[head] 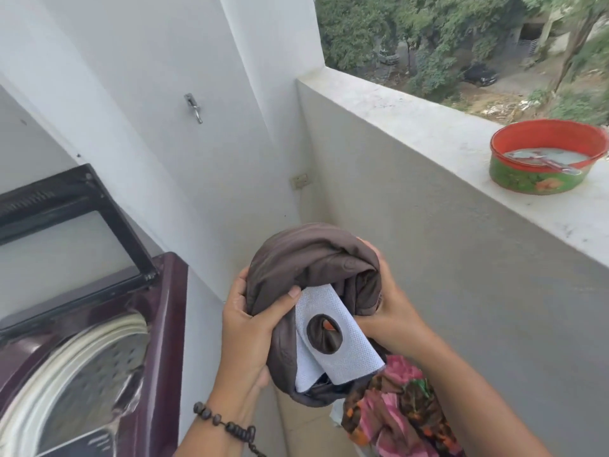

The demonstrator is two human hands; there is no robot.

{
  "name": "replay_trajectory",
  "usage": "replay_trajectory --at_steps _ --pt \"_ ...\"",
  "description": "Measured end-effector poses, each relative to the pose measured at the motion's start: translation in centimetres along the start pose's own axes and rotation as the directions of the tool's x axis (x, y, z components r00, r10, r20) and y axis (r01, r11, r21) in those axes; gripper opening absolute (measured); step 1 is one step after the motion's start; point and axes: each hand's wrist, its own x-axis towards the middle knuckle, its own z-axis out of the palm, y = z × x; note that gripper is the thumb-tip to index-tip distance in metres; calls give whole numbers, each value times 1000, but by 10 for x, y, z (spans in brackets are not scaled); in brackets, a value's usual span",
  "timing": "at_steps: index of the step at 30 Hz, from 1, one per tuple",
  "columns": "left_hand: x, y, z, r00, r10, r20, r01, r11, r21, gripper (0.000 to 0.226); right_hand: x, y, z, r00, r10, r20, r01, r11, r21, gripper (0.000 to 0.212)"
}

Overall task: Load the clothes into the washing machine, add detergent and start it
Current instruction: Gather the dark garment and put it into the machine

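Brown bundled garment [313,291], its long axis running top to bottom with a white mesh lining [333,334] facing the camera, is gripped by the left hand [247,324] and right hand [392,311] above floral clothes [395,410], right of the open maroon washing machine [99,341], below the ledge's red basin [543,156].

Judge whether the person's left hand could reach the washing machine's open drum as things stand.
Probably yes: the lid is raised and nothing blocks the drum, close beside the left hand. But that hand grips the brown garment.
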Motion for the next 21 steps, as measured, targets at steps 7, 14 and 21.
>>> replay_trajectory --at_steps 7,14,21 --pt "-4 -3 -35 993 -36 -114 36 999 -2 57 11 7 37 999 17 45 -16 1000 -8 98" --pt "9 -2 -87 988 -35 -151 31 999 -30 60 28 4 83 994 -2 106 7 999 -45 93" --pt "38 20 -176 985 -18 -169 7 998 -67 63 56 -6 175 993 -7 116 17 997 -82 90"
